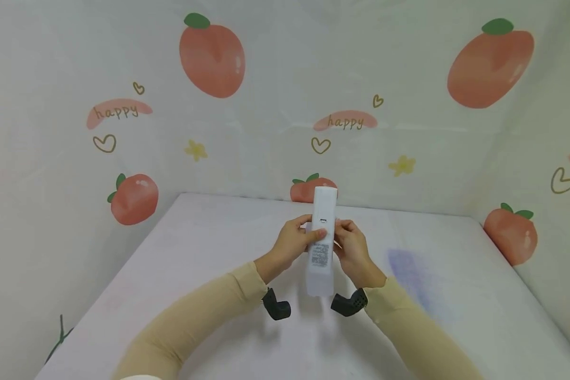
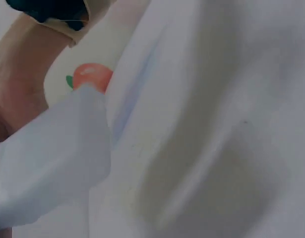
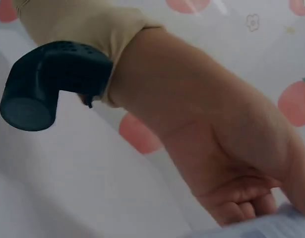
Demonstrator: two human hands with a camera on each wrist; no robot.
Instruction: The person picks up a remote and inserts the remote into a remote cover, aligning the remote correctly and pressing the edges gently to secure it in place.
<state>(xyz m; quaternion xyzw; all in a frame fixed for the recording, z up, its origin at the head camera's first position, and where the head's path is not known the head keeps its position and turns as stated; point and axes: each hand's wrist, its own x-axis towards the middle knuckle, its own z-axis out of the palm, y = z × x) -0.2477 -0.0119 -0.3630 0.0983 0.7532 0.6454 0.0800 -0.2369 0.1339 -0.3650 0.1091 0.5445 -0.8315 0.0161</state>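
Note:
A long white box-shaped device (image 1: 325, 206) stands nearly upright, raised above the table. Its face has a small dark slot and a block of grey print, and its lower end looks translucent. My left hand (image 1: 291, 241) grips it from the left, thumb across the face and fingers behind. At the right edge, my right hand (image 1: 353, 247) holds it with curled fingers, the tips partly hidden. The left wrist view shows the device's pale end (image 2: 58, 148) well off the table. In the right wrist view, my right hand (image 3: 236, 153) meets a blurred edge of the device (image 3: 261, 229).
The white-covered table (image 1: 209, 232) has a purple-blue patch (image 1: 408, 269) to the right. Behind it hangs a white backdrop (image 1: 275, 95) printed with peaches, hearts and words. Black wrist-worn camera pieces (image 1: 276, 306) jut inward below both hands.

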